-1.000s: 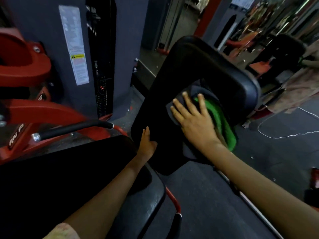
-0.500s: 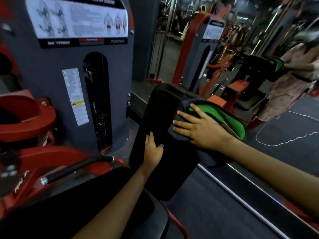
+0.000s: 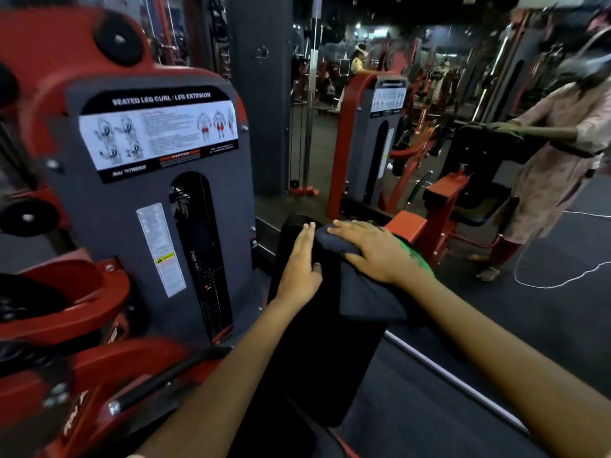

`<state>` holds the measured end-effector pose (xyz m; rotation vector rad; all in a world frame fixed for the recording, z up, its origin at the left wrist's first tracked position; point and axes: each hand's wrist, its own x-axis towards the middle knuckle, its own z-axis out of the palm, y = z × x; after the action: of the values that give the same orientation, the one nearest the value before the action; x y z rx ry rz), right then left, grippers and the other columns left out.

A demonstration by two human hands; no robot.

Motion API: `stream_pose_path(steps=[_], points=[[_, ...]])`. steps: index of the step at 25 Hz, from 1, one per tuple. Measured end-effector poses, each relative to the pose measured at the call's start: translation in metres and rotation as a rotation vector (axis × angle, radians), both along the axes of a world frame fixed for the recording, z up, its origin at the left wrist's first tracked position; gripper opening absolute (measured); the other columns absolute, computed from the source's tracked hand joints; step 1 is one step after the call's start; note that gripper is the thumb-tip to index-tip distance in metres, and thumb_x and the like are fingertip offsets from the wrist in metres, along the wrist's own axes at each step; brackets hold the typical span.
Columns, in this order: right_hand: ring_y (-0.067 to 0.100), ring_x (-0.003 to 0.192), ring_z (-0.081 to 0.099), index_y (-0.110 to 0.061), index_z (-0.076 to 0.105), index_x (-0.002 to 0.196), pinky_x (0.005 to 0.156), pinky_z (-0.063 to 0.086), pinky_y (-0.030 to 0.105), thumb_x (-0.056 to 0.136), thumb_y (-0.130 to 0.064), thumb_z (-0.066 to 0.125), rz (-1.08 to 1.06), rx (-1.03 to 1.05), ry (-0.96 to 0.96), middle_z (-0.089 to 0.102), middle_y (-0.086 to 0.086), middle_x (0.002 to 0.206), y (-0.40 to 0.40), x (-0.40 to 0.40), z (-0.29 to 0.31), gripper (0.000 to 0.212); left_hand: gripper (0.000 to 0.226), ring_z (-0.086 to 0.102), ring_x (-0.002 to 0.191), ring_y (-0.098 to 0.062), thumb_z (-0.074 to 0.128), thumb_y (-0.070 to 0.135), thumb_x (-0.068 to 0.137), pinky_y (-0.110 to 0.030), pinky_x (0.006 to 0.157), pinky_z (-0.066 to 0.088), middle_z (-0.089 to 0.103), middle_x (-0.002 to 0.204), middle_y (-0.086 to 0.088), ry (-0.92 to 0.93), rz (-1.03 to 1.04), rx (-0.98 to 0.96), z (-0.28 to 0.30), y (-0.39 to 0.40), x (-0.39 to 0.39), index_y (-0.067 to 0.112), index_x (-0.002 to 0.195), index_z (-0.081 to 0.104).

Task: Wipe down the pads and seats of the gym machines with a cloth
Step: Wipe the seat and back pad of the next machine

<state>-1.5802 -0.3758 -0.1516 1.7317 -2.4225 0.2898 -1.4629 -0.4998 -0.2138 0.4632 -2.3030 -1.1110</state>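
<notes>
From the head camera, both forearms reach forward and slightly inward toward an upright black pad [image 3: 317, 342] in the middle of the scene. The left hand [image 3: 302, 262] lies flat against the pad's left upper face, fingers straight and close together pointing up, thumb spread to the right across the pad's edge; it presses the pad and holds nothing. The right hand [image 3: 370, 247] comes in from the lower right with the wrist nearly straight, palm down, fingers stretched out and slightly fanned toward the left. It presses a cloth [image 3: 367, 292] onto the top of the pad without curling round it. The cloth is dark grey, with a green part showing behind the wrist, and it drapes down the pad's right side. To the left stands the grey and red weight tower [image 3: 158, 206] with its instruction chart [image 3: 158, 133]. At right a mirror [image 3: 479, 160] shows a person bent over the same pad.
</notes>
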Motion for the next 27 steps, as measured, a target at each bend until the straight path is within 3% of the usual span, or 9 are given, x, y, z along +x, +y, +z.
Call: stream_pose_path(steps=[3,6,10,14,18,21,24,27], points=[[0.02,0.133,0.039,-0.027,0.038,0.143,0.104,0.033,0.032,0.095,-0.027,0.051,-0.033,-0.04,-0.283,0.039,-0.003,0.148,-0.02,-0.005,0.016,0.05,0.082,0.021,0.141,-0.023,0.048,-0.012,0.081,-0.023,0.111,0.018,0.022,0.153,-0.01,-0.044,0.082,-0.108,0.015,-0.006,-0.006,0.012,0.149,0.008],[0.019,0.135,0.034,-0.028,0.036,0.144,0.106,0.032,0.043,0.095,-0.029,0.05,-0.018,-0.119,-0.183,0.037,-0.006,0.149,0.021,-0.004,-0.002,0.051,0.085,0.029,0.135,-0.025,0.043,-0.016,0.078,-0.026,0.104,0.027,0.03,0.151,-0.006,-0.128,0.059,-0.129,0.026,-0.009,-0.007,0.016,0.15,0.009],[0.024,0.129,0.039,-0.03,0.036,0.143,0.1,0.037,0.047,0.095,-0.033,0.046,-0.087,-0.057,-0.097,0.038,-0.007,0.147,0.011,-0.006,0.004,0.048,0.084,0.021,0.141,-0.026,0.039,-0.018,0.072,-0.04,0.115,0.02,0.025,0.152,-0.008,-0.239,-0.051,-0.208,0.038,-0.022,-0.003,0.013,0.147,0.02],[0.026,0.128,0.04,-0.029,0.037,0.142,0.097,0.039,0.05,0.094,-0.034,0.048,-0.087,-0.023,-0.166,0.039,-0.006,0.147,-0.015,-0.006,0.011,0.049,0.077,0.03,0.137,-0.026,0.043,-0.015,0.075,-0.034,0.111,0.027,0.03,0.15,-0.012,-0.218,0.027,-0.244,0.043,-0.019,-0.004,0.009,0.146,0.025],[0.025,0.13,0.039,-0.025,0.047,0.137,0.096,0.036,0.049,0.09,-0.035,0.046,-0.084,-0.383,-0.067,0.046,-0.006,0.142,0.037,0.005,-0.036,0.048,0.064,0.028,0.139,-0.025,0.052,-0.006,0.081,-0.048,0.115,0.013,0.035,0.148,-0.01,-0.192,0.051,-0.388,0.038,-0.003,-0.011,0.009,0.141,0.036],[0.028,0.129,0.04,-0.023,0.052,0.133,0.094,0.038,0.052,0.086,-0.036,0.044,-0.227,-0.677,-0.046,0.05,-0.002,0.14,0.046,0.018,-0.07,0.049,0.047,0.02,0.138,-0.009,0.045,0.016,0.09,-0.037,0.116,-0.001,0.033,0.148,0.002,-0.082,-0.145,-0.387,0.046,0.009,-0.021,0.016,0.138,0.042],[0.025,0.135,0.034,-0.022,0.042,0.138,0.105,0.029,0.041,0.091,-0.035,0.045,-0.405,-0.92,-0.175,0.046,0.002,0.143,0.038,0.04,-0.098,0.049,0.047,0.022,0.138,-0.007,0.034,0.029,0.093,-0.028,0.114,0.001,0.034,0.147,0.005,-0.116,-0.326,-0.35,0.049,0.027,-0.045,0.016,0.138,0.042],[0.013,0.14,0.025,-0.015,0.034,0.142,0.115,0.018,0.029,0.096,-0.039,0.042,-0.505,-1.139,-0.383,0.037,0.005,0.147,0.036,0.07,-0.145,0.053,0.049,0.032,0.135,-0.011,0.026,0.033,0.091,-0.025,0.106,0.009,0.045,0.142,0.004,-0.151,-0.314,-0.408,0.04,0.036,-0.057,0.023,0.133,0.049]])
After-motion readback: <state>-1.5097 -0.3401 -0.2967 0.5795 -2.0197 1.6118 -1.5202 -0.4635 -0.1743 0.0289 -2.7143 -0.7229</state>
